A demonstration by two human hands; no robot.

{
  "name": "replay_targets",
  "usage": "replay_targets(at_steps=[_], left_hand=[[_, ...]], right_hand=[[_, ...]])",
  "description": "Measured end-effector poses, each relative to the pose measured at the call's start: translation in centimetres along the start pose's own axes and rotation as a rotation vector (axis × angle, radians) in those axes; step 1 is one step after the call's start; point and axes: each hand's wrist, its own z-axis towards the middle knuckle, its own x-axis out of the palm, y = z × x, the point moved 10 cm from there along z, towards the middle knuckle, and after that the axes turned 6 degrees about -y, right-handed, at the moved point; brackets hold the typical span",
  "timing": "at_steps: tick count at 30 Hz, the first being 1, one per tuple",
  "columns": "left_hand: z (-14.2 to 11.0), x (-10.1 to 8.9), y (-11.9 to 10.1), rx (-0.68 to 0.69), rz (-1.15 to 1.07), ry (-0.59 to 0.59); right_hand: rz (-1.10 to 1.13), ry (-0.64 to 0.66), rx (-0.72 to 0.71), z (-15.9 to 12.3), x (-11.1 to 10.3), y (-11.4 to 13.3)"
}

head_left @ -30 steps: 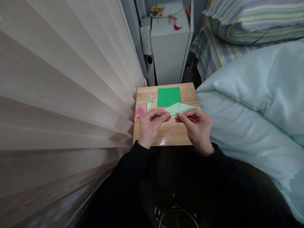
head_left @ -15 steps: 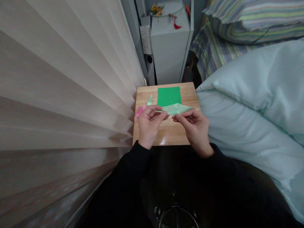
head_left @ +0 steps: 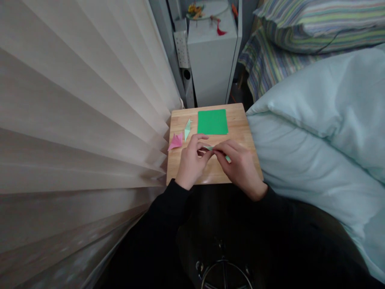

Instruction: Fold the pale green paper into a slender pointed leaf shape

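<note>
Both hands work close together above the near half of a wooden tabletop [head_left: 240, 116]. The left hand [head_left: 192, 162] is partly curled, its thumb and lower fingers closed about the left part of a folded pale green paper [head_left: 209, 148], while its uppermost finger is extended clear of the pinch. The right hand [head_left: 240, 166] is nearly closed, thumb against fingers, gripping the same paper; a further bit of pale green shows beneath this hand. The paper lies between the 2 sets of fingertips, which meet or almost meet; most of its shape is hidden by the fingers.

Beyond the hands, a bright green sheet [head_left: 212, 122] lies flat near the far edge. To its left are 2 folded figures: a slender pale green figure [head_left: 187, 129], and, nearer the left edge, a pink figure [head_left: 176, 141]. These 2 lie near each other but apart.

Surroundings: a pleated curtain [head_left: 90, 120] at left, a pale cabinet [head_left: 212, 68] beyond the tabletop, and a bed with a light blue cover [head_left: 306, 140] and striped pillows [head_left: 331, 24] at right.
</note>
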Motion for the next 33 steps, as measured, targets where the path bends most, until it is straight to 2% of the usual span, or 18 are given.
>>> replay_targets(at_steps=[4,10,19,24,28,33], left_hand=[[0.5,-0.5,0.4,-0.081,-0.223,-0.063],[0.6,0.0,1.6,-0.161,-0.360,-0.006],[-0.4,1.4,3.3,-0.364,-0.504,0.042],[-0.4,1.8,3.3,-0.352,-0.490,0.036],[-0.1,1.4,2.8,-0.273,-0.414,0.045],[-0.6,2.1,2.8,-0.322,-0.422,0.154]], right_hand=[[0.030,-0.043,0.101,-0.1,-0.1,-1.3],[0.126,-0.020,0.222,-0.4,0.4,-2.1],[0.076,-0.054,0.211,-0.3,-0.2,-1.8],[0.075,-0.053,0.263,-0.5,0.1,-2.4],[0.249,-0.011,0.417,-0.9,0.8,-3.8],[0.584,-0.018,0.631,-1.3,1.6,-5.3]])
